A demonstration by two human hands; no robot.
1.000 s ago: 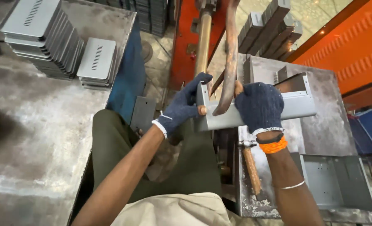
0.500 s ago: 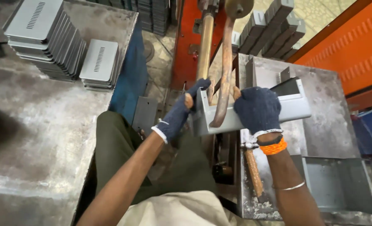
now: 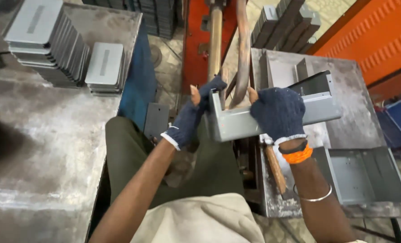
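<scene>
Setting: metal fabrication workshop. Evidence: worn steel bench [image 3: 38, 148]; stacks of pressed grey sheet-metal covers [image 3: 43, 40]; red machine frame [image 3: 196, 40] with copper welding arms [image 3: 242, 49]; folded grey metal housings [image 3: 367, 173] on a side table [image 3: 344, 90]; orange corrugated wall [image 3: 380, 36]; knitted work gloves.

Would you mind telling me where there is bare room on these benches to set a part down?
The left bench is bare in front of the stacked grey panels. The right table has a bare strip beyond the folded grey part; its near end holds an open tray. Between the hands it is crowded by the welder arms.
</scene>
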